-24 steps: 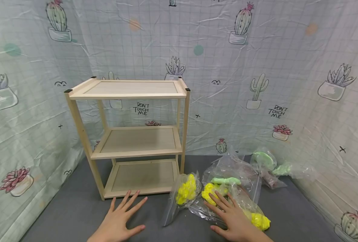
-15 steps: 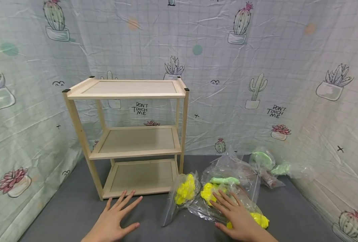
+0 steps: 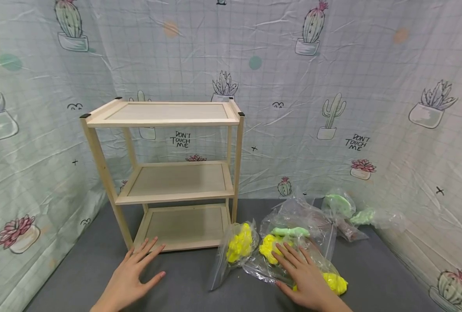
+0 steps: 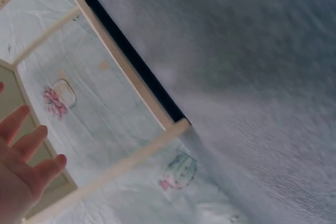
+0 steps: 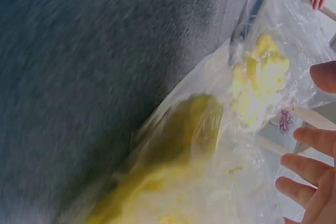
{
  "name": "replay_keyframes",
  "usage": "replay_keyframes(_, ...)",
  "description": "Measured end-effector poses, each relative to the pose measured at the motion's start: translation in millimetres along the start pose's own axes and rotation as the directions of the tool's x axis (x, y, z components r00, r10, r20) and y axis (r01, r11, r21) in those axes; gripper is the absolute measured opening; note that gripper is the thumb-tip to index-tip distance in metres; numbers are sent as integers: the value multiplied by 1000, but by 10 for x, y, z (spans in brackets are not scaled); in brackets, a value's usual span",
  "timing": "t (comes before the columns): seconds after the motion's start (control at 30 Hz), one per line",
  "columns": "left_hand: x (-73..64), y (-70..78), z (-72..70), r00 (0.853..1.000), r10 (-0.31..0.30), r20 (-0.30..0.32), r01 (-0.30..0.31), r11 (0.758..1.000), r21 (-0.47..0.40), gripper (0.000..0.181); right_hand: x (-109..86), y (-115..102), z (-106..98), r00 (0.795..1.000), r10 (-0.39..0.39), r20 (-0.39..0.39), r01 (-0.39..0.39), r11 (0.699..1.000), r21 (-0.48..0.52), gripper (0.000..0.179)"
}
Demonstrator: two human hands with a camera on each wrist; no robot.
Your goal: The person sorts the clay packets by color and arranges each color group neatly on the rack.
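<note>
My left hand (image 3: 131, 275) is spread, fingers straight, just in front of the shelf's lower left corner; it holds nothing. The wooden three-tier shelf (image 3: 172, 196) stands upright behind it, its boards bare. My right hand (image 3: 307, 277) is also spread, over clear plastic bags with bright yellow lumps; whether it touches them I cannot tell. One bag with a yellow lump (image 3: 240, 243) leans near the shelf's right front leg. Beside it lie a bag with a pale green strip (image 3: 291, 232) and another yellow lump (image 3: 335, 284), partly hidden by the hand. In the right wrist view, a bagged yellow lump (image 5: 260, 80) sits beyond the fingers.
More clear bags lie at the back right, with a light green round piece (image 3: 338, 206) and a green lump (image 3: 363, 217) inside. A dark grey table surface (image 3: 193, 281) spreads below. Cactus-print sheets (image 3: 285, 82) hang behind and at both sides.
My left hand has moved left and slightly up, away from the bags. The right hand has shifted slightly right. The bags and shelf keep their places.
</note>
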State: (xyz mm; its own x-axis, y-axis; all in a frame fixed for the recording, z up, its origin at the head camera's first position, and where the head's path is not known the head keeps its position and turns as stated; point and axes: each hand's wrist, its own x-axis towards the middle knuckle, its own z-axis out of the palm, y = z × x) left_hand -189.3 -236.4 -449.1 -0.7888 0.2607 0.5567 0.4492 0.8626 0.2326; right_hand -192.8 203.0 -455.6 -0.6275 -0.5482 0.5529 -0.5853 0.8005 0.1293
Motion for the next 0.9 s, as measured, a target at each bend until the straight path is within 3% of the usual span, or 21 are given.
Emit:
replay_keyframes(0.17,16,-115,-26,993,-31,-111,26,999,-46,68,36,-47,19,999,28,-22,-27,999,18,74)
replay_keyframes(0.27,22,-194,-39,975,-39,-217,29,998,-47,65,57,-78,32,999,49,-19,-48,998,48,73)
replay_keyframes(0.4,39,-311,-72,929,-39,-369,9,997,-81,55,87,-114,52,997,74,-6,-74,994,78,72)
replay_keyframes(0.57,93,-450,-134,851,-78,-519,-11,986,-166,40,145,-156,71,996,93,-9,-91,991,102,71)
replay_keyframes(0.77,173,-549,-189,791,-211,-575,48,957,-286,39,221,-178,80,996,79,-41,-74,991,112,71)
replay_keyframes(0.9,213,-601,-200,770,-305,-561,121,932,-342,38,266,-187,83,995,74,-61,-66,989,130,70)
